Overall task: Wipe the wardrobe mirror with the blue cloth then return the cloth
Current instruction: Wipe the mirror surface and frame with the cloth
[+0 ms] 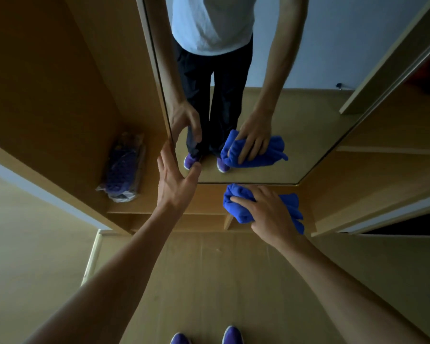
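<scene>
The right hand [271,214] is closed over the bunched blue cloth [236,207], fingers spread across the top of the bundle and curled down its far side. The cloth sits just below the bottom edge of the wardrobe mirror [296,108], its upper fold meeting that edge. Most of the bundle lies against the wooden band under the glass rather than on the glass itself. Whether it is pressed to the surface cannot be told from here.

The left hand [174,184] grips the left edge of the mirror door. Its thumb [196,168] rests on the glass face and the fingers wrap behind the edge, so the panel is braced against the push of wiping.

Beyond the left hand, a clear bag [123,170] of purple items lies on a wardrobe shelf [149,206] inside the open cabinet.

Step in hand, as judged: the wiping pass, at the lowest limit of the mirror. The return of the cloth is not yet due.

Next move, as judged:
1. Lift the cloth back onto the glass.
2. Flatten the bundle so that more fabric bears on the surface.
3. Work along the bottom strip and into the lower corners.
4. Hold the left-hand brace throughout, so that the door does not swing.

The cloth's resting place is not evident.
</scene>
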